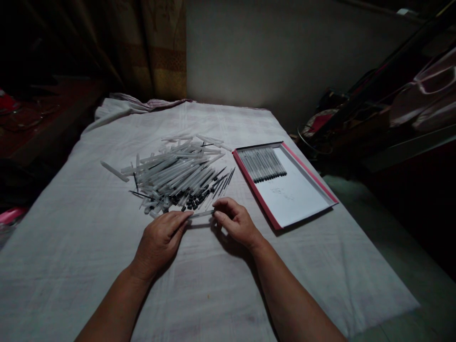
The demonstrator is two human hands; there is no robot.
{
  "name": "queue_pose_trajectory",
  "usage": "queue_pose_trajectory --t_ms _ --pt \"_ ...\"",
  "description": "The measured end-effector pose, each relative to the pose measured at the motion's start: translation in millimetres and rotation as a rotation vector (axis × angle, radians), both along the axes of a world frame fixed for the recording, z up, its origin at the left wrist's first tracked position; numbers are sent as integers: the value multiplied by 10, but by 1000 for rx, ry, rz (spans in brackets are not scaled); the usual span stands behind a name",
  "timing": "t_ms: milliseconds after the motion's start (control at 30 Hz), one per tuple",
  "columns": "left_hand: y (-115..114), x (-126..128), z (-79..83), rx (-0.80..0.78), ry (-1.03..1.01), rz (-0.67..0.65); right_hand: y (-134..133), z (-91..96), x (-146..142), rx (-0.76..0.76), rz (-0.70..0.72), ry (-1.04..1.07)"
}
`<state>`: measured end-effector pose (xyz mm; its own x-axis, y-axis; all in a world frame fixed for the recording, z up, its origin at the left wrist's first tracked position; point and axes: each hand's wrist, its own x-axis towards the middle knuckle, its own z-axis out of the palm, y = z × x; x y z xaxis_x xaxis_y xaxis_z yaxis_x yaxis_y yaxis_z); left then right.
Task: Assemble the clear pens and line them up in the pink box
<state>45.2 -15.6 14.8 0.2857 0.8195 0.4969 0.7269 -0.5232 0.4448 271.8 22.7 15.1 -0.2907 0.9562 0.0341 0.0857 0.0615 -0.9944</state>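
Between my two hands a clear pen (202, 214) lies level, just in front of the pile. My left hand (162, 236) pinches its left end, and my right hand (235, 220) is closed on the right end, where a dark tip or plug shows slightly. Right behind them spreads a heap of clear pen barrels (174, 168), with small black caps (194, 199) along its near edge. Several thin dark refills (223, 183) fan out at the heap's right side. To the right, a row of pens (261, 164) lies side by side in a shallow box.
The shallow box (253, 192) has red sides and a white inside, and sits right of the heap. A pale checked cloth (213, 294) covers the table. Behind it stand a wall (242, 52) and a curtain (166, 52). Dark clutter and a slanted frame are at the right.
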Motion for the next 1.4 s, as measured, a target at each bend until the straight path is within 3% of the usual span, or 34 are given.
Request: queue_pose_trajectory --t_ms 233,1167,1400 --pt "-8 -13 1 -55 0 -9 8 -25 -1 31 -36 -126" --pt "0 -27 -25 -33 -5 13 -8 -19 2 91 25 -132" --pt "-1 -25 -37 -14 -25 13 -7 -36 -27 89 -16 -171"
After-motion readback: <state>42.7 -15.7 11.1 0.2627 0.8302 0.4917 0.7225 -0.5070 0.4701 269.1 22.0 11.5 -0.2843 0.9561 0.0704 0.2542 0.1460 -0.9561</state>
